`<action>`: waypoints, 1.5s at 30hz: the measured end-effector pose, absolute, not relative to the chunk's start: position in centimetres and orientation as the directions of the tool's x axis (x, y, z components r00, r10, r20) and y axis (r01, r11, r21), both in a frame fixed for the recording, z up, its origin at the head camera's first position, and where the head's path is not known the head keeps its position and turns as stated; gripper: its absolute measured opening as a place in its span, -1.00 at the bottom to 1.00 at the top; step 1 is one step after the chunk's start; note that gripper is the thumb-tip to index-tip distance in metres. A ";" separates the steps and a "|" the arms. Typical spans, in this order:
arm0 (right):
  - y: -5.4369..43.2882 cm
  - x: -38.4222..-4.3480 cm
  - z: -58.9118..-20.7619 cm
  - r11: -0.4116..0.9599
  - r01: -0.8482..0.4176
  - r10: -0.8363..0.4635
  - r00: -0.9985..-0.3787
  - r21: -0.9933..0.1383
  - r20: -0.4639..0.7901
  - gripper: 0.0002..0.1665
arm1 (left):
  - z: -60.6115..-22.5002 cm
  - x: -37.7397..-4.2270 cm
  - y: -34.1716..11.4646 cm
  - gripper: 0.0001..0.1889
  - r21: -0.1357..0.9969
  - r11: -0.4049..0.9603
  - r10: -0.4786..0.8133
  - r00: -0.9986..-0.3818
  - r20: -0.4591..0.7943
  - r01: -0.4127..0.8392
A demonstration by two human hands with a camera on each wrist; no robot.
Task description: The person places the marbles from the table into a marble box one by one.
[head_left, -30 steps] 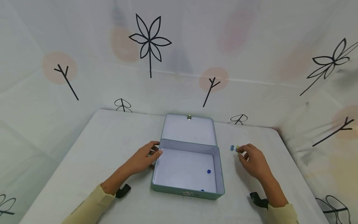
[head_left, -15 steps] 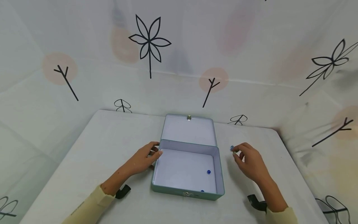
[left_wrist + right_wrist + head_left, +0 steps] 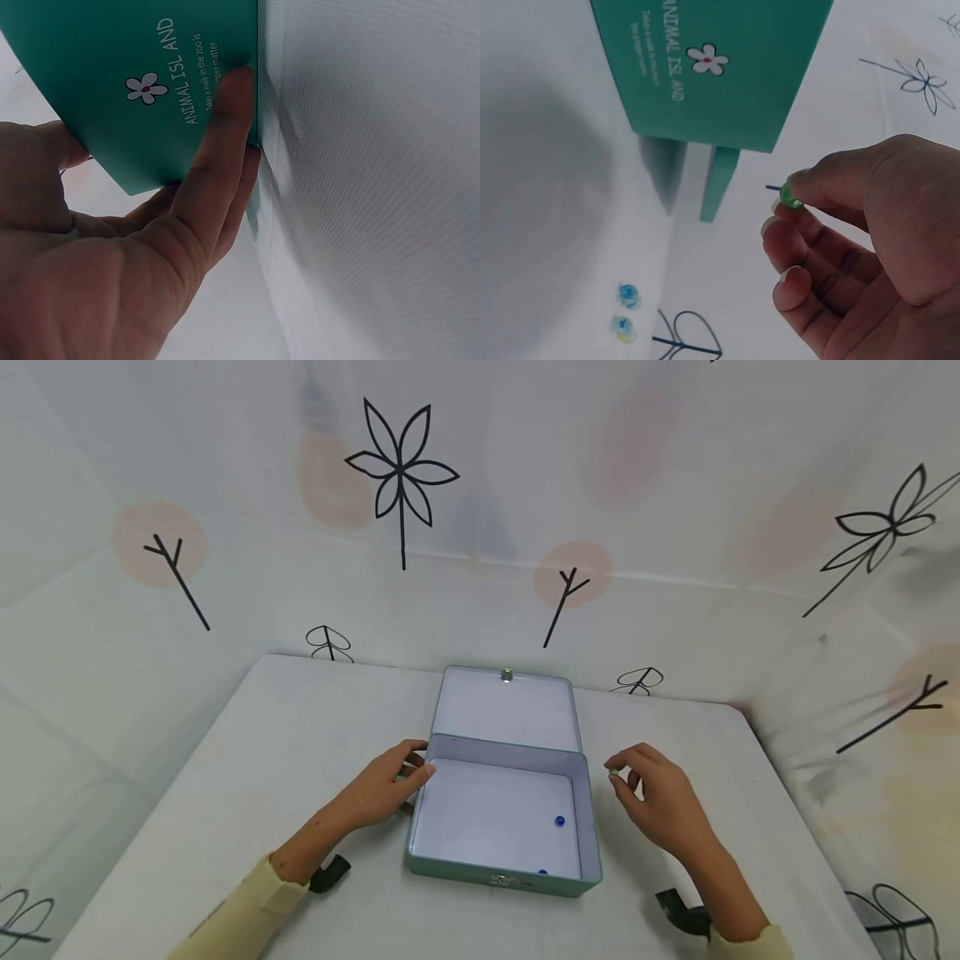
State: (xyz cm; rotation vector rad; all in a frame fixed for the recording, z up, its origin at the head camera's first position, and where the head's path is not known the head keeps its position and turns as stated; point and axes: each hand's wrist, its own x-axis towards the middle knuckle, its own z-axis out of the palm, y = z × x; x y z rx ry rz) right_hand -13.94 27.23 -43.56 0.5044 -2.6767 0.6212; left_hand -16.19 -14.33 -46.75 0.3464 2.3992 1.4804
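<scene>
A green tin box with a pale inside stands with its lid folded back. My left hand holds its left wall, thumb over the rim and fingers along the outside; the left wrist view shows fingertips on the printed green side. Right of the box, my right hand pinches a green glass marble between thumb and forefinger, off the table. Inside the box lie a dark blue marble and another blue one, partly hidden by the front wall.
Two marbles, one light blue and one blue-yellow, lie on the white tablecloth, hidden behind the right hand in the head view. A latch sits on the box front. Patterned white cloth rises behind the table.
The right hand has picked up the green marble from beside the others and moved left toward the box with it. The left hand and the box have stayed still.
</scene>
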 end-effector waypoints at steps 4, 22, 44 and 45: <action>26.6 -13.6 -43.3 0.834 -0.421 -0.269 -0.875 -0.358 0.403 -0.67 | -46.7 -16.1 -14.3 -0.32 0.897 0.440 0.354 -0.927 -0.126 0.046; 24.1 -12.3 -43.0 0.777 -0.477 -0.347 -0.869 -0.411 0.352 -0.63 | -46.8 -16.2 -14.4 -0.31 0.899 0.436 0.358 -0.926 -0.122 0.050; 24.5 -12.6 -42.9 0.750 -0.535 -0.374 -0.828 -0.388 0.418 -0.65 | -46.8 -16.2 -14.4 -0.32 0.901 0.431 0.360 -0.926 -0.117 0.054; 24.7 -12.6 -42.9 0.749 -0.540 -0.374 -0.823 -0.384 0.428 -0.65 | -46.8 -16.2 -14.4 -0.32 0.900 0.433 0.358 -0.926 -0.118 0.053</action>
